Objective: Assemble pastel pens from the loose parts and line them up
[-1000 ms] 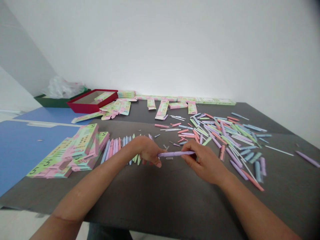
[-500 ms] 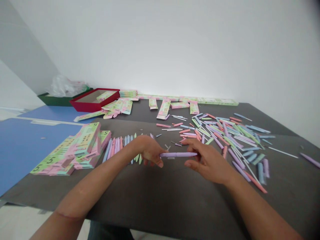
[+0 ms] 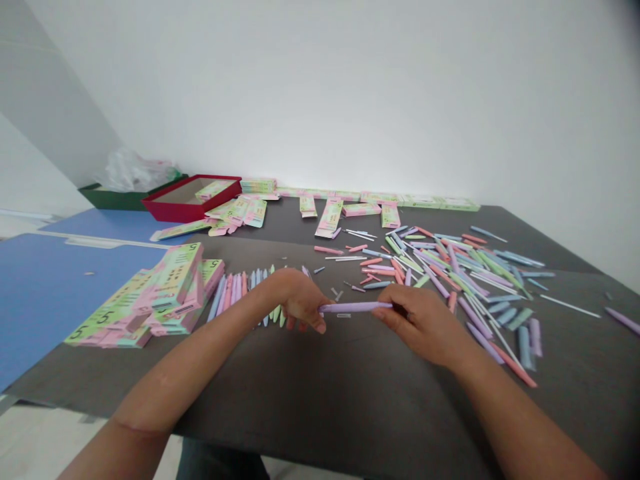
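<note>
**A:** What's the room like?

**B:** A white wall (image 3: 320, 87) rises behind a dark grey surface (image 3: 330, 407). A blue folder (image 3: 75, 293) lies at the surface's left end. Beyond it are a red box (image 3: 190, 202) and a green box (image 3: 107, 198), with a clear plastic bag (image 3: 135, 171) on the green one.

**A:** And the hands?

**B:** The right hand (image 3: 425, 325) and the left hand (image 3: 300, 300) are close together, both narrowly closed, with a lilac pen (image 3: 355, 307) lying level between them above the surface. The right hand pinches the pen's right end between thumb and fingers. The left hand is curled, its fingers at the pen's left end.

**A:** What's around them?

**B:** A row of pastel pens (image 3: 235, 293) lies just beyond the left hand, beside stacked pastel boxes printed with a 5 (image 3: 165, 293). Loose pastel pen parts (image 3: 450, 267) spread beyond the right hand, and more flat boxes (image 3: 360, 210) line the far edge.
</note>
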`<state>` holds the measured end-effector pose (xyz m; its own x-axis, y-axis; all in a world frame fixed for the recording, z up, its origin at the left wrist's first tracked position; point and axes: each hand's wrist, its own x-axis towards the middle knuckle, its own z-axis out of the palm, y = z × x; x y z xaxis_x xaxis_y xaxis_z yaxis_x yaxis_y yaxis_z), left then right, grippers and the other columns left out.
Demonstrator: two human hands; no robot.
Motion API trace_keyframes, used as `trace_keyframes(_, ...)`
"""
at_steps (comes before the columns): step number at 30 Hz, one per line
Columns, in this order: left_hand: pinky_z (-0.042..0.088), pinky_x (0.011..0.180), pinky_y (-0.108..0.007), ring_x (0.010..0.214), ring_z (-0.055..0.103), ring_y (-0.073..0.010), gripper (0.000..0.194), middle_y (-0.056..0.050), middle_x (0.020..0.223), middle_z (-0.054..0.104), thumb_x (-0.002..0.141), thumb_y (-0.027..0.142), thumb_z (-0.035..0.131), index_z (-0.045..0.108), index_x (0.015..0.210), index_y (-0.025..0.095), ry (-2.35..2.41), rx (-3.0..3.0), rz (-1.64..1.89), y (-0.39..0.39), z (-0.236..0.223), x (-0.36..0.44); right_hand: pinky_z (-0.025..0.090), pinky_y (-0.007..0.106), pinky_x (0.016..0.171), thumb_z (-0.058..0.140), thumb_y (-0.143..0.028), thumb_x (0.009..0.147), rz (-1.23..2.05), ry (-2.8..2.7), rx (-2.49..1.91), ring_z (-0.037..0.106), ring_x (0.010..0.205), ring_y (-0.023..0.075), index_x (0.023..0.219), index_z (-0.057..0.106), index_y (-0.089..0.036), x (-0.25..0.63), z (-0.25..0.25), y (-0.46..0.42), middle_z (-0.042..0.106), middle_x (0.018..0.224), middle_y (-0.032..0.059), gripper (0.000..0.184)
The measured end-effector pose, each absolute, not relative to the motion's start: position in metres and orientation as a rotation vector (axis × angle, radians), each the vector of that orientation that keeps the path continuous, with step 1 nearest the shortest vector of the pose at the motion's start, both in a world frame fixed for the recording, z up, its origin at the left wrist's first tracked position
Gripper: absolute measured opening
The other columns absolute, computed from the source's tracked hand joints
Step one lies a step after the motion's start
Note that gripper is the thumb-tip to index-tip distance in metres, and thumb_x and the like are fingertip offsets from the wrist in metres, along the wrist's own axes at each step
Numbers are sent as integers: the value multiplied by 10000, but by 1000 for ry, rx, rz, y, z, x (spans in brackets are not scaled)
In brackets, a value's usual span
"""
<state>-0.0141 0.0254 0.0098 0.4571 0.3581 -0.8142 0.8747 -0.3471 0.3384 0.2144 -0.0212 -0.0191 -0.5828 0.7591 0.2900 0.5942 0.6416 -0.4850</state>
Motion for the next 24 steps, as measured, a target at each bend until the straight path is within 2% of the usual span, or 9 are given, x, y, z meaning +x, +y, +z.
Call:
trace_keyframes(5, 500, 557, -258, 737, 668, -217, 453, -116, 949, 688, 868, 322, 514, 423, 1284, 167, 1030, 1896, -856, 25, 11, -12, 321, 245, 556, 542, -373, 844, 494, -2358, -1058, 505, 614, 134, 1021, 545, -196, 215, -20, -21, 585, 744, 11, 250)
trace_keyframes(8, 505, 566, -265, 753, 665, -221, 432, -122, 959, 688, 865, 323, 512, 444, 1261, 163, 1052, 1883, -863, 24, 11, -11, 319, 246, 563, 494, -344, 875, 513, -2350, -1062, 502, 628, 134, 881, 569, -196, 213, -21, -21, 586, 722, 12, 167)
trace_keyframes(12, 509, 563, -267, 740, 658, -221, 475, -136, 980, 681, 850, 345, 515, 440, 1277, 152, 1055, 1881, -832, 26, 12, -13, 307, 234, 535, 477, -336, 882, 691, -2258, -1108, 466, 588, 120, 802, 543, -192, 213, -30, -12, 536, 643, -14, 178)
trace_keyframes(19, 505, 611, -269, 765, 649, -217, 776, -145, 1109, 636, 828, 492, 498, 178, 1454, 163, 989, 2018, -703, 30, 21, -20, 343, 204, 472, 486, -360, 865, 1260, -1951, -1008, 449, 487, 87, 803, 496, -185, 214, -52, 6, 524, 593, -39, 186)
trace_keyframes(24, 488, 613, -260, 724, 640, -202, 702, -101, 1015, 669, 841, 485, 466, 256, 1430, 165, 946, 2127, -728, 28, 27, -22, 365, 195, 456, 510, -440, 847, 1308, -1862, -994, 491, 456, 77, 777, 543, -155, 212, -49, 5, 587, 607, -9, 295)
